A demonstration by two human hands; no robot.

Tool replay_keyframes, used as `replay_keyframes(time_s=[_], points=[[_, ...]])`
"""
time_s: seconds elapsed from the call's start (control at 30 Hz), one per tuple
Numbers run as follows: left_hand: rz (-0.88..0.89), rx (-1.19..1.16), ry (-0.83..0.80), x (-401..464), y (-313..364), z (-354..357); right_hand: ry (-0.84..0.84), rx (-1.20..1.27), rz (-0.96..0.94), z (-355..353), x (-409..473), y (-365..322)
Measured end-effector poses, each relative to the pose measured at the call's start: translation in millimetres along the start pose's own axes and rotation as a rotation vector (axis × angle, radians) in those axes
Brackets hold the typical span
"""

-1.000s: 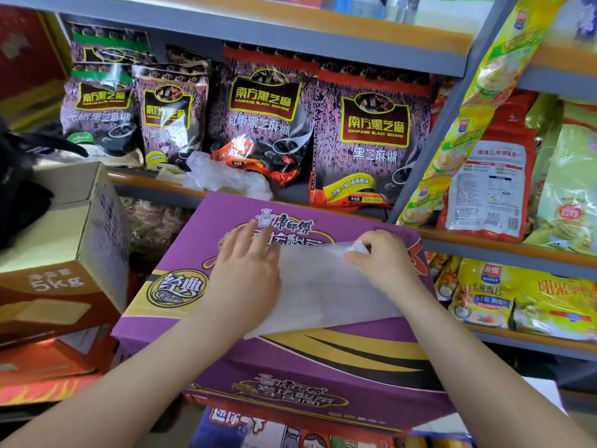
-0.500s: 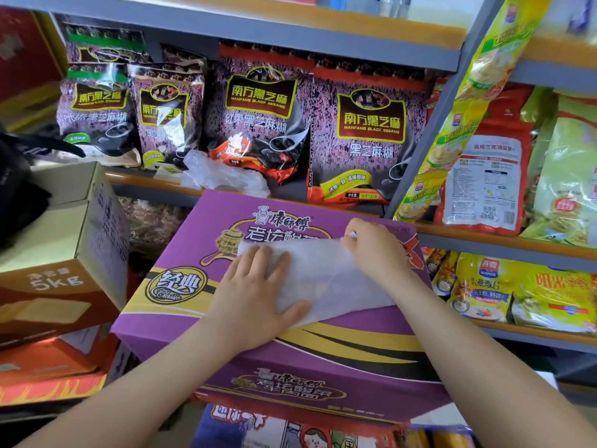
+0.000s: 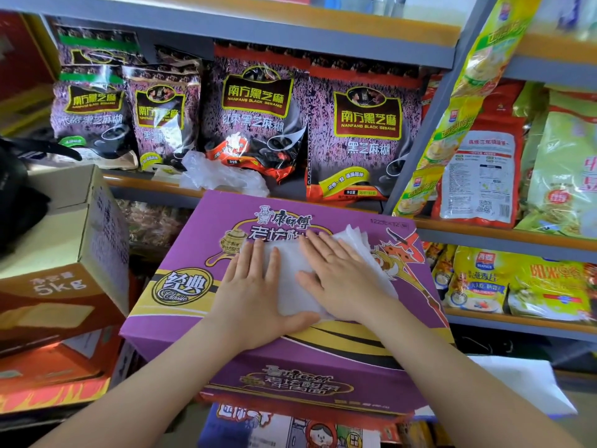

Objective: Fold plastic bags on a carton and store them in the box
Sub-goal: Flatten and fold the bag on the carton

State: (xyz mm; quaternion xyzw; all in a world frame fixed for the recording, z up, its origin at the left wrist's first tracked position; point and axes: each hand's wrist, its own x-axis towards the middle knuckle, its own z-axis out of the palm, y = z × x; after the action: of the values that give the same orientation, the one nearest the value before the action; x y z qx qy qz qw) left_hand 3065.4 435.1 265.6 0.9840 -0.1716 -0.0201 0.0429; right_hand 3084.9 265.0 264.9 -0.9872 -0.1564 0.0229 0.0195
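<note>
A folded white plastic bag (image 3: 292, 287) lies flat on top of a purple carton (image 3: 181, 253) in front of me. My left hand (image 3: 255, 295) rests palm down on the bag's left part, fingers spread. My right hand (image 3: 339, 279) presses flat on its right part, with the bag's crinkled edge showing beyond the fingertips. Neither hand grips the bag. A loose clear plastic bag (image 3: 223, 176) lies crumpled on the shelf just behind the carton.
An open brown cardboard box (image 3: 74, 240) stands at the left, with a black bag (image 3: 16, 195) beside it. Metal shelves (image 3: 323, 46) behind and to the right hold packets of food. More cartons sit under the purple one.
My right hand has come down from holding the bag's far edge and now lies flat on it. The bag is folded smaller. My left hand has shifted slightly on the bag.
</note>
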Motion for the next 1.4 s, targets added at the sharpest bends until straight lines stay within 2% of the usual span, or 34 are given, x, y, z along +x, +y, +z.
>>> replay_keyframes(time_s=[0.17,0.27,0.33,0.43,0.5,0.9,1.07,1.13,1.23,1.3,1.4], points=[[0.004,0.01,-0.032,1.3,0.5,-3.3,-0.067,0.032,0.179,-5.4,-5.9,37.2],[-0.02,0.058,-0.069,1.1,4.4,-9.0,-0.088,0.043,0.192,-7.4,-7.3,44.2],[-0.04,0.061,0.004,12.8,14.7,-12.7,-0.064,0.045,0.188,-7.1,-6.7,41.3],[0.15,0.029,0.104,34.9,39.8,-14.2,-0.019,0.044,0.189,-6.7,-8.7,40.5],[0.226,0.01,0.028,40.0,44.6,-6.9,-0.03,0.042,0.193,-5.4,-10.1,41.6],[-0.082,0.006,0.042,16.2,4.7,6.6,-0.076,0.052,0.209,-5.3,-8.1,42.2],[-0.086,0.002,0.029,8.3,-2.0,1.2,-0.099,-0.016,0.196,-14.5,-8.9,40.7],[-0.038,0.037,0.052,8.0,-1.1,-3.4,-0.072,0.031,0.147,-21.5,-2.2,40.6],[0.162,0.05,0.087,4.4,6.8,-8.9,-0.004,0.082,0.121,-33.1,11.1,37.6],[0.316,-0.017,0.126,-3.9,14.9,-7.0,-0.042,0.057,0.142,-43.2,15.3,35.0],[0.464,-0.079,0.275,-21.7,23.4,3.7,-0.164,0.09,0.16,-56.4,11.1,33.8]])
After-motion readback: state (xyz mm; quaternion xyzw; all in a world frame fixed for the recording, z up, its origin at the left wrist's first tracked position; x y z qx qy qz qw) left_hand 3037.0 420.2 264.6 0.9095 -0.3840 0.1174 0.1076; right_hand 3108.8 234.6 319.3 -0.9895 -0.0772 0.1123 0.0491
